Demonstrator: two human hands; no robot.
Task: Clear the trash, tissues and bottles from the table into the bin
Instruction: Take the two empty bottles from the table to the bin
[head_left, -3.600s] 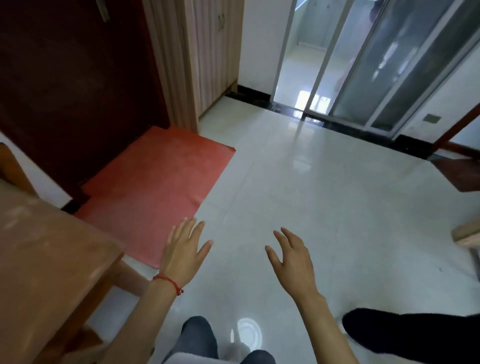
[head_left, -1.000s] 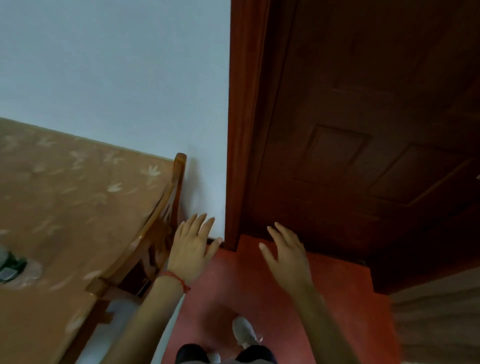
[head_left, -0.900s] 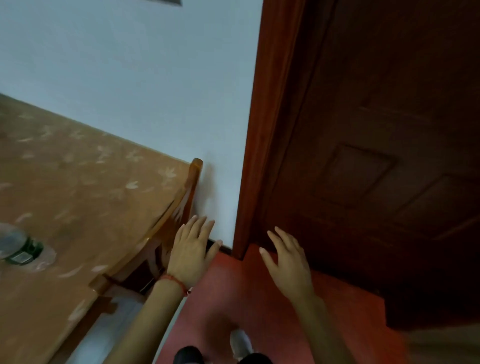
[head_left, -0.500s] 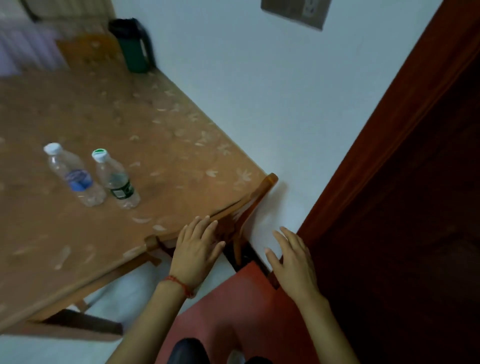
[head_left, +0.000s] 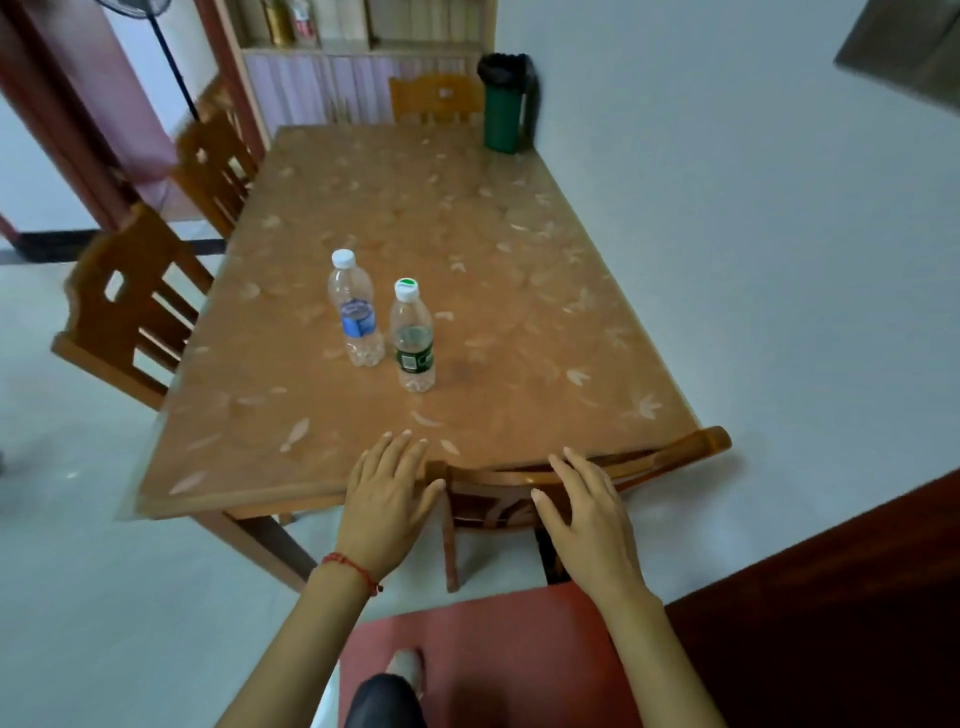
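Observation:
Two clear plastic bottles stand upright near the middle of the wooden table (head_left: 519, 291): a blue-label bottle (head_left: 356, 312) with a white cap, and a green-label bottle (head_left: 412, 338) to its right. A green bin (head_left: 503, 106) with a black liner stands at the table's far right corner by the wall. My left hand (head_left: 387, 499) hovers over the table's near edge, fingers spread, holding nothing. My right hand (head_left: 589, 514) is spread above the top rail of a near chair (head_left: 649, 460), also holding nothing.
Wooden chairs stand along the left side (head_left: 130, 306) and at the far end (head_left: 436, 98). A white wall runs along the table's right side. A red mat (head_left: 493, 660) lies under my feet, with a dark door to the right. Shelves stand behind the table.
My view has swung left from the door and mat to the whole table, bringing both bottles and the bin into sight. Both hands stay open in front of me.

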